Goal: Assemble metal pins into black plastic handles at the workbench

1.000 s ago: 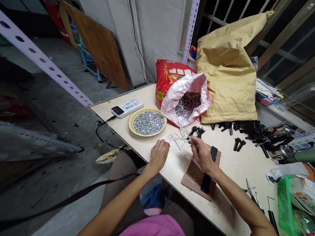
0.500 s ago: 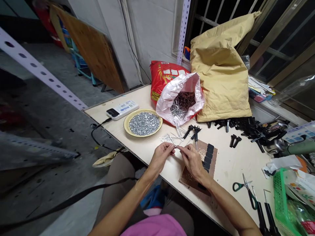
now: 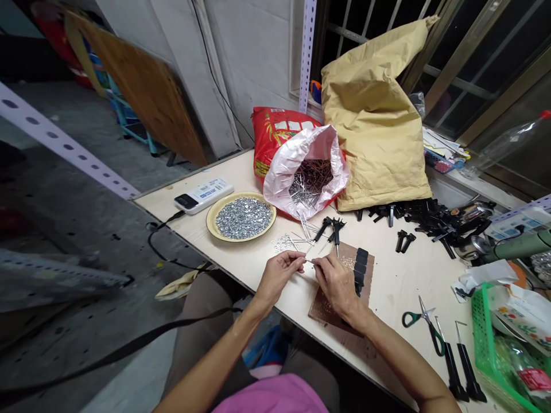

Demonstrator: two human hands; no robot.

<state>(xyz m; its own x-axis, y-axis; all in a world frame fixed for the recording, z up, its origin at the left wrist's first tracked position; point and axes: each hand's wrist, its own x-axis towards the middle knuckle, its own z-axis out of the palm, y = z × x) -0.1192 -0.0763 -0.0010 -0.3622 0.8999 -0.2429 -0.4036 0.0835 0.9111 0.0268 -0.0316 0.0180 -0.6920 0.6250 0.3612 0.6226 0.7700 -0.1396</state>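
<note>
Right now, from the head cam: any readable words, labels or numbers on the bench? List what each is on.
No text can be read for certain.
White electronic unit: blue print, too small to read.
Red sack: white and yellow markings, too blurred to read.

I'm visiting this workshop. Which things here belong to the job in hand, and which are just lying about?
Belonging: left hand, right hand, thin metal pin between them, brown board with black strips, white plastic bag of nails.

Lying about: green-handled scissors, tan paper sack, red woven sack.
</note>
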